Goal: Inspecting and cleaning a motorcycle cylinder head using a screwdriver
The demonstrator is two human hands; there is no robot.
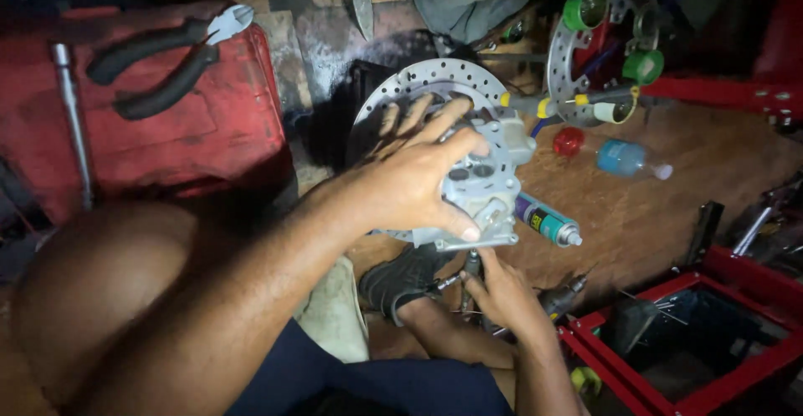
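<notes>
My left hand (pixel 414 178) grips a grey metal brake caliper (pixel 489 190) held against a drilled brake disc (pixel 435 81) at the middle of the view. Its fingers spread over the disc and its thumb presses the caliper's lower edge. Just below the caliper, my right hand (pixel 502 295) pinches a thin metal tool (pixel 470 267) whose tip points up at the caliper's underside. My knee and thigh fill the lower left.
Black-handled pliers (pixel 159 61) and a metal rod (pixel 74 115) lie on a red box (pixel 201 144) at left. A second disc (pixel 585 48) holds tape rolls at top right. A sealant tube (pixel 548 221), a small bottle (pixel 623 158), and a red toolbox tray (pixel 703 357) sit on the floor.
</notes>
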